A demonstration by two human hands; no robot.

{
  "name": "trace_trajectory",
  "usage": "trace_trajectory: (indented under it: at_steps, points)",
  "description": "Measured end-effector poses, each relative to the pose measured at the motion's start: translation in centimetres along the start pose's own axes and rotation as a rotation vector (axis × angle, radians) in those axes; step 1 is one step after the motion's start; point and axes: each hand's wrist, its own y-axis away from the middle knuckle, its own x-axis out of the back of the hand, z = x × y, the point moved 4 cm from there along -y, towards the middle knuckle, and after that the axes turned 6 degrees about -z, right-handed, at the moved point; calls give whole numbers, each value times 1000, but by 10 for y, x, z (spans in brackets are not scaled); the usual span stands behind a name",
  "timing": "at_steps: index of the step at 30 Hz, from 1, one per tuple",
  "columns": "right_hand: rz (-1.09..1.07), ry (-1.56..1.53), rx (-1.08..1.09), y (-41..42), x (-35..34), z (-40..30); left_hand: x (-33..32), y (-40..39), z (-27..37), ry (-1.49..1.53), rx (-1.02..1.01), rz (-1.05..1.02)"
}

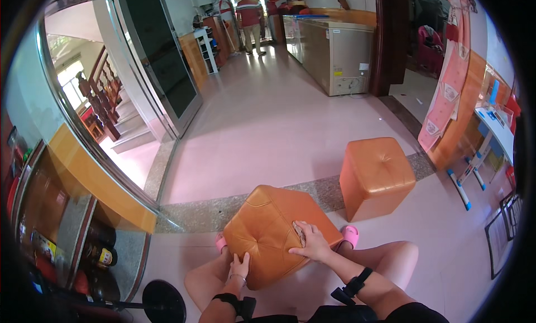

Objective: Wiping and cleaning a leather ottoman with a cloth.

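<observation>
An orange leather-look cube stool stands tilted between my bent legs, its tufted seat face towards me. My left hand lies on the near left part of that face, fingers a little apart, holding nothing. Under the fingers of my right hand is a crumpled light cloth, pressed to the seam between the seat face and the right side. The rest of the cloth is hidden by the hand. A second orange stool stands upright to the right, apart from the first.
A stone threshold strip runs behind the tilted stool. On the left are a shelf unit with jars and a round black base. Right stands a folding table. Farther off are a chest freezer and a standing person.
</observation>
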Motion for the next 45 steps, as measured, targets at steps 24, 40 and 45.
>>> trace_trajectory:
  at_steps: [24, 40, 45]
  points:
    - [84, 4, -13, 0, -12, 14, -19, -11, -26, 196, -198, 159]
    - [98, -92, -32, 3, -3, 6, -8, 8, -11, 122, -176, 178]
    - [104, -16, 4, -1, -13, 7, -7, -9, -28, 159, -256, 161]
